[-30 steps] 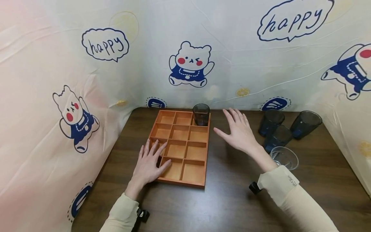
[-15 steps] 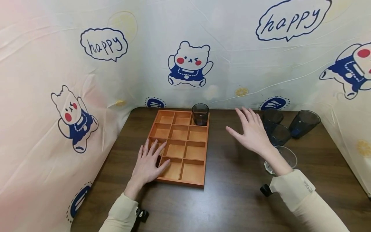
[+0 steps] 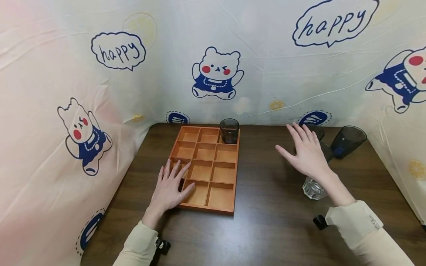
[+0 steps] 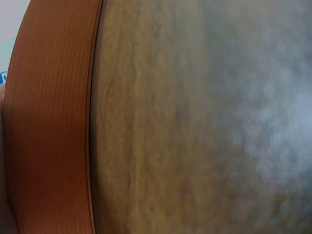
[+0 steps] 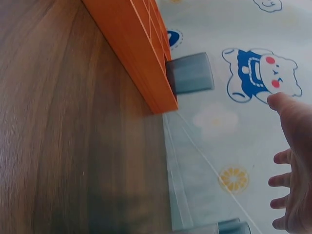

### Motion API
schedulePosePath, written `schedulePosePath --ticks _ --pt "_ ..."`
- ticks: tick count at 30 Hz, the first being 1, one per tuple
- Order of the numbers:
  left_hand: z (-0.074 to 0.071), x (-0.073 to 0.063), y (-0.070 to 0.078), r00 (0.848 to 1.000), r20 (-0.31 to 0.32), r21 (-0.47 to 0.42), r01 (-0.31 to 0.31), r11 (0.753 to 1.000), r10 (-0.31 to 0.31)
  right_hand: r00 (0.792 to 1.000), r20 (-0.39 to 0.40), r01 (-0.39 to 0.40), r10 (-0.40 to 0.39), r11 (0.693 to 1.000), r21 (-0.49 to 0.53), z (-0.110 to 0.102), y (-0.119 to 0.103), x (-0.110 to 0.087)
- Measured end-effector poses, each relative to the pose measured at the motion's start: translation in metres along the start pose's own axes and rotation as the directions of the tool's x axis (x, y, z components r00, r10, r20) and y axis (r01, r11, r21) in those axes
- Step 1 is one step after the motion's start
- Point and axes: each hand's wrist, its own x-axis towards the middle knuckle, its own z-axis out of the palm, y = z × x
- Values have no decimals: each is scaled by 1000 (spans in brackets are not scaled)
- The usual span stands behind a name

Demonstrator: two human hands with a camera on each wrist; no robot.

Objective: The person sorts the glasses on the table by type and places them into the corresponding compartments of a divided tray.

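My left hand rests with spread fingers on the left edge of an orange-brown wooden compartment box. The box's side wall fills the left of the left wrist view. A dark tinted drinking glass stands upright in the far right compartment. My right hand holds nothing; its fingers are extended, thumb out to the left, over the group of glasses at the right. It partly hides two dark glasses, one at the back and one nearer. Below the palm shows the faceted base of a clear glass.
Another dark glass stands at the far right of the group. The brown wooden table ends at a cloth backdrop printed with bears, behind and at both sides. Dark wood lies between the box and the glasses.
My right hand has moved rightward, away from the box and over the group of glasses, now covering more of them. The left hand has stayed at the box.
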Motion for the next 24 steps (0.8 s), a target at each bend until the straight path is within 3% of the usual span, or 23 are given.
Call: schedulePosePath --ticks 24 --pt "1 0 -1 1000 -17 7 -15 1000 15 994 -70 -92 88 994 -54 -27 60 -23"
